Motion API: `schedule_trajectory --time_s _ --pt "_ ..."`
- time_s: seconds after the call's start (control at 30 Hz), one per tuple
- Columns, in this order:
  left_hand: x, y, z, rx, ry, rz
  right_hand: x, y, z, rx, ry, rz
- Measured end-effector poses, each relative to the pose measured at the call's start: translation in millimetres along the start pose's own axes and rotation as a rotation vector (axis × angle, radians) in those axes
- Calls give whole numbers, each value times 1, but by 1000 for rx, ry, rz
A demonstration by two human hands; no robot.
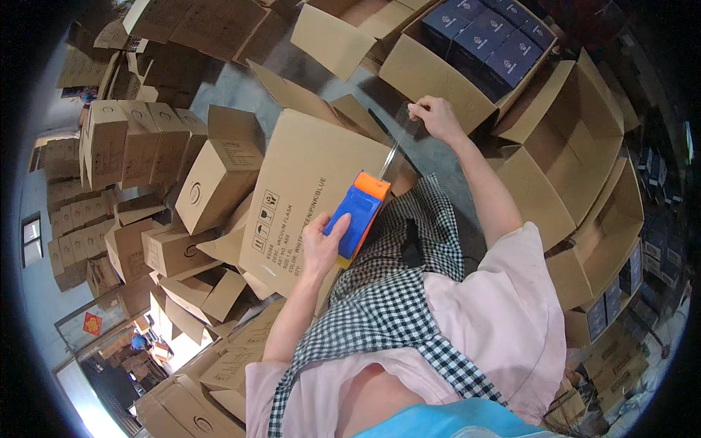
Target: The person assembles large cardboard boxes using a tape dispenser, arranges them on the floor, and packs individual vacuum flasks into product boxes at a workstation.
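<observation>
Gripping tape dispenser [355, 223]: left hand [325, 242], fingers wrapped round its blue body | right hand [436, 119]: fingertips pinched on clear tape [395, 152], stretched straight from the dispenser's orange end | dispenser at right edge of large brown box [314, 164], contact unclear | open carton [431, 77] of dark-blue packs [488, 42] beyond right hand

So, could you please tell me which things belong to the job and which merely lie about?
In use: tape dispenser (left hand), tape strip (right hand), apparently the large carton.
Apparently lying about: carton of dark boxes, open cartons, stacked cartons.
</observation>
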State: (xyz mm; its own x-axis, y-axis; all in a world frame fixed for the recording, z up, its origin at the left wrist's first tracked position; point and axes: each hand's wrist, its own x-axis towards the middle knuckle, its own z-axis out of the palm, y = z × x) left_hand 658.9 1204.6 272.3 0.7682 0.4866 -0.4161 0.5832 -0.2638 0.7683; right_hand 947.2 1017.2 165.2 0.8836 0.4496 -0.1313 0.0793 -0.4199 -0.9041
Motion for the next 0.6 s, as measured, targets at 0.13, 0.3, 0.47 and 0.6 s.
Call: schedule_trajectory --time_s 0.13,0.3,0.47,0.6 --pt "-7 10 6 -21 29 10 -8 9 -1 47 64 -12" --pt "-8 22 1 20 13 -12 0 25 22 69 -79 138" --pt "-11 11 4 114 33 0 -24 87 77 -109 -545 57" --pt "-12 16 2 168 3 -16 -58 72 80 -695 -465 453"
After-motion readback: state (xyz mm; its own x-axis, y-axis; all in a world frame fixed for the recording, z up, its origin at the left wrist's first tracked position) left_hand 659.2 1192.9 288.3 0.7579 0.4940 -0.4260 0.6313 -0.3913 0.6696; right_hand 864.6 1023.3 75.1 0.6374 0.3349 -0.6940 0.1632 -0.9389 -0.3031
